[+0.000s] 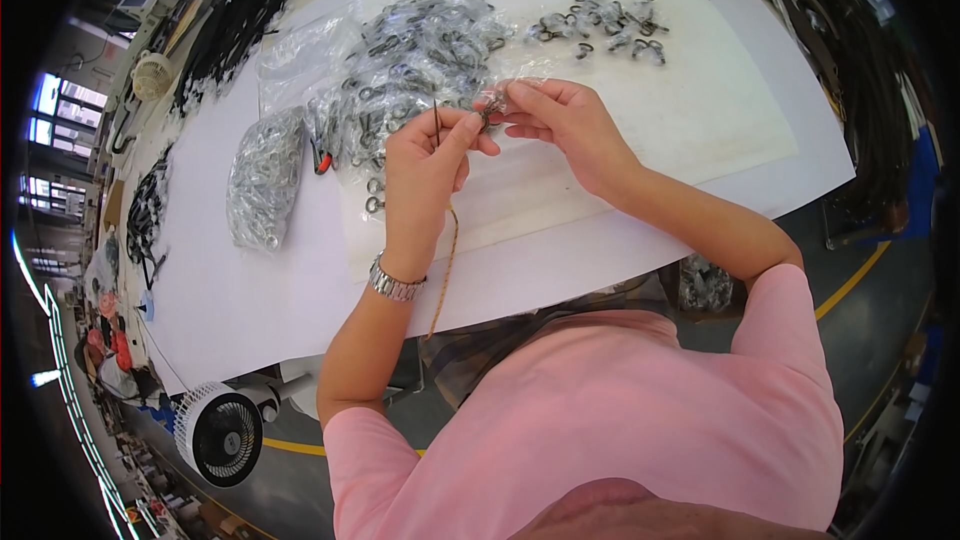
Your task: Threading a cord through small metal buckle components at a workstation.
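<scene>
My left hand (pixel 428 155) pinches a small dark metal hook-like piece (pixel 486 120) between thumb and fingertips. A thin dark pointed rod (pixel 436 118) stands up from the same hand, and a yellowish cord (pixel 445 265) hangs below it; whether the two join is hidden. My right hand (pixel 565 125) is closed on the clear plastic wrap (pixel 494 98) around that piece, its fingertips close to the left ones. Just beyond lies a large heap of plastic-wrapped metal hooks (pixel 425 45).
Right of the heap are scattered metal hooks (pixel 600 22). A full clear bag (pixel 266 180) and a red-handled tool (pixel 323 162) lie to the left on the white-covered table (pixel 560 265). Black straps (pixel 235 30) line the far left. A fan (pixel 222 435) stands near the front left edge.
</scene>
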The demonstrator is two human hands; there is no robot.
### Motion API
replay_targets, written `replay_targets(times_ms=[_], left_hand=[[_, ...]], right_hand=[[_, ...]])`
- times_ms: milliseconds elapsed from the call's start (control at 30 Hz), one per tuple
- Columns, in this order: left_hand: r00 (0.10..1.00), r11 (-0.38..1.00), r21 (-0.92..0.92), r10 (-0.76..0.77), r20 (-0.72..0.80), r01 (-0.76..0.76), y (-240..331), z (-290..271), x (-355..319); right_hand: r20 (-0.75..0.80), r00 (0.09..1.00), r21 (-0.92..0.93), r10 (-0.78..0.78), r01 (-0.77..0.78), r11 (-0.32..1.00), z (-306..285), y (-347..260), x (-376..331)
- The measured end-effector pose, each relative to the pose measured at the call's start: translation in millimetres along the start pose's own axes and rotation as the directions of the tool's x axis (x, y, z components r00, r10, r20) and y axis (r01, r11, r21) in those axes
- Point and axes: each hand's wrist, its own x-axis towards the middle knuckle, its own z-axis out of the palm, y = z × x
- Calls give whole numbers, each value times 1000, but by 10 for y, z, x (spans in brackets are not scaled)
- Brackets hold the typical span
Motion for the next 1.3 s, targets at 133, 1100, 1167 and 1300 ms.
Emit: replay_targets(times_ms=[133,1100,1167,1300], left_hand=[[1000,999,-29,-23,-8,23,-20,-15,13],[1000,998,-67,-19,-6,19,-10,-37,-18],[1000,998,-58,-25,-9,24,-2,-24,-22],[1000,998,-66,-6,-9,5,-4,-12,-22]], right_hand=[[38,999,67,-3,1,998,10,-6,-11],[97,995,69,9,-16,997,-23,-48,26],[124,992,80,20,-30,996,-10,-61,6],[156,987,95,44,-59,994,18,-40,-11]])
